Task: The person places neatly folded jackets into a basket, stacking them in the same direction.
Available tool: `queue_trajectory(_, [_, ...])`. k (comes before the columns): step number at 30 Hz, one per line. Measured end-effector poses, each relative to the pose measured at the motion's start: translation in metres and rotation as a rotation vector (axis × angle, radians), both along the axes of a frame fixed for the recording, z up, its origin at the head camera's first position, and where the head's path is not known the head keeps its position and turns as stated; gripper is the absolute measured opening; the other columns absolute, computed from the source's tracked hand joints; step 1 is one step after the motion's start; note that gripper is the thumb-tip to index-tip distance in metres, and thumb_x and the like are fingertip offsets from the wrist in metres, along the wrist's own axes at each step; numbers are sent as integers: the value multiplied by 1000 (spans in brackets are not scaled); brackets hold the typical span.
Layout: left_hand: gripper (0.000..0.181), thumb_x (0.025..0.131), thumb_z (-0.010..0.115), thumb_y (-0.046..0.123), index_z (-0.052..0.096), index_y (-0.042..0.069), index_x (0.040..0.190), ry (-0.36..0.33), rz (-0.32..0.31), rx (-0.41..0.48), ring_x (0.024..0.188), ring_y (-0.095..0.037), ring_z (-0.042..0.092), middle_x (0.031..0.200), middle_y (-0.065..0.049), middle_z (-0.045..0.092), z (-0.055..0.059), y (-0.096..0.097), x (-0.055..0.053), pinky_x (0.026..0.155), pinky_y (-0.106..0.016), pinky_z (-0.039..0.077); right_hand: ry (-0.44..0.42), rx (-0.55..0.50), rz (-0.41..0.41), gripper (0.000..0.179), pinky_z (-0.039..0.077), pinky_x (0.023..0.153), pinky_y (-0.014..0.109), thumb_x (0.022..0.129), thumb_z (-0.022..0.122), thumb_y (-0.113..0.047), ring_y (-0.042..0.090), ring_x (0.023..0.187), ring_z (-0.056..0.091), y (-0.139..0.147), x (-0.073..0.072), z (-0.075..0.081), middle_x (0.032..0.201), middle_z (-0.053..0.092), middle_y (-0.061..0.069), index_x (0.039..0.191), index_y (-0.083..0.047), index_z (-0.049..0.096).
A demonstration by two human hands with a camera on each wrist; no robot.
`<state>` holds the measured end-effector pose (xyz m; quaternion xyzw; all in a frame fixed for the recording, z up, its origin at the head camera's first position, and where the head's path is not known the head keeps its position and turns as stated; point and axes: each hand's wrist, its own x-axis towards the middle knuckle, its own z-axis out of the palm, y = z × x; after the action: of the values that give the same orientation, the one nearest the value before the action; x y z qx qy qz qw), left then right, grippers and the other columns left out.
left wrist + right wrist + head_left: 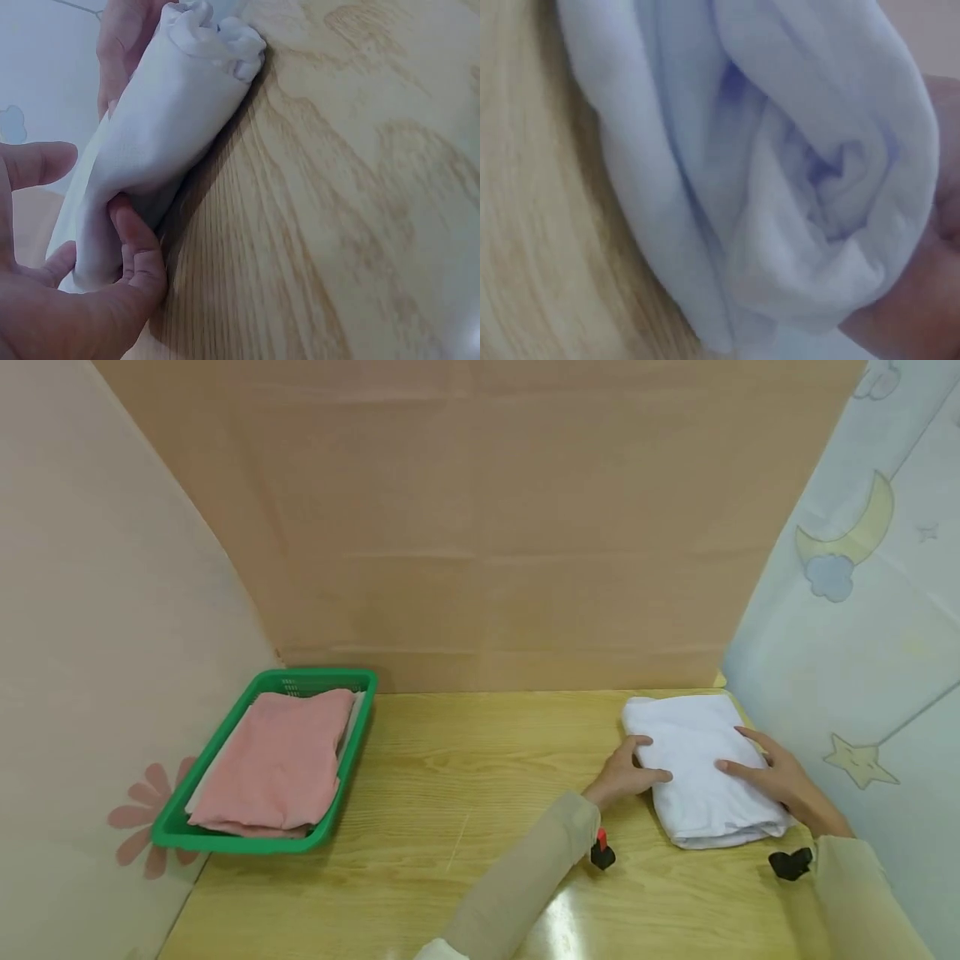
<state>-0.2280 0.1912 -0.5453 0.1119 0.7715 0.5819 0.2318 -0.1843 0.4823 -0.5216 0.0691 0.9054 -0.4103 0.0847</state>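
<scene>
A thick, folded white cloth [701,760] lies on the right side of the table, its layers rolled at the near end. My left hand [624,772] grips its left edge, thumb over the top. In the left wrist view, a curled finger [135,232] presses into the side of the white cloth [161,120]. On the opposite edge my right hand [783,781] holds the cloth, thumb lying on top and other fingers partly hidden. The right wrist view shows the cloth's coiled end [817,187] close up, with part of that hand [915,307] behind it.
At the far left stands a green plastic basket [367,727] with a folded pink cloth [281,760] over paler fabric. The wooden table [450,777] is bounded by a brown back panel [480,527] and patterned side walls. Black wrist-camera mounts [791,863] hang near both wrists.
</scene>
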Motion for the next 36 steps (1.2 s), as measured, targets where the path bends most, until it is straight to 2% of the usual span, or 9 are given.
queue_trajectory(5, [60,93,83,35,54,41,145,16,-6,4,135,-11,54,155,8,53,-2,1,0,102,-32,52,-50,-107,32,97,53,89,40,107,65,-43,67,143,30,3,3,-3,170,-11,41,173,-22,-3])
queue_trajectory(8, [63,92,84,34,53,40,147,45,-4,4,137,-11,53,154,9,54,-1,3,1,103,-31,52,-64,-178,39,94,55,81,31,109,63,-39,53,131,50,4,6,-4,169,-7,44,173,-30,-4])
queue_trajectory(11, [63,91,86,32,55,36,146,79,1,17,137,-11,54,153,8,55,2,4,3,101,-31,53,-51,-274,39,87,60,79,37,111,60,-33,32,112,67,5,9,-6,163,21,43,172,-39,-2])
queue_trajectory(14, [64,91,87,31,55,35,146,90,10,20,137,-11,54,152,9,55,5,4,6,102,-32,53,-41,-391,35,81,64,76,46,113,56,-25,24,94,75,4,11,-8,141,56,21,171,-45,3])
queue_trajectory(18, [68,88,89,28,54,35,145,55,20,20,136,-12,54,151,8,56,3,5,9,106,-33,51,-50,-476,47,80,65,75,52,113,54,-20,29,92,77,1,14,-10,117,66,-6,171,-47,6])
queue_trajectory(22, [70,86,90,22,53,36,143,7,28,68,130,-14,57,148,5,56,0,7,10,105,-34,51,-51,-466,49,80,64,78,52,113,56,-22,28,96,76,-4,15,-12,126,57,-8,171,-47,7])
queue_trajectory(25, [71,86,90,18,53,37,143,-23,24,112,127,-14,57,148,5,55,-3,7,10,103,-34,52,-49,-466,56,79,64,80,51,113,56,-22,26,100,75,-6,16,-14,143,44,3,171,-47,7])
queue_trajectory(31, [76,89,87,18,49,42,150,-53,-32,150,129,-16,57,153,3,51,-6,1,6,105,-39,52,-14,-487,130,78,63,85,37,113,53,-16,1,112,63,-9,17,-16,176,-13,14,172,-40,9])
queue_trajectory(36, [80,91,85,15,45,49,152,-10,-74,136,135,-16,53,158,4,47,-4,-3,4,109,-43,49,9,-520,148,76,62,85,33,113,53,-11,-2,115,60,-12,20,-15,175,-13,9,173,-34,14])
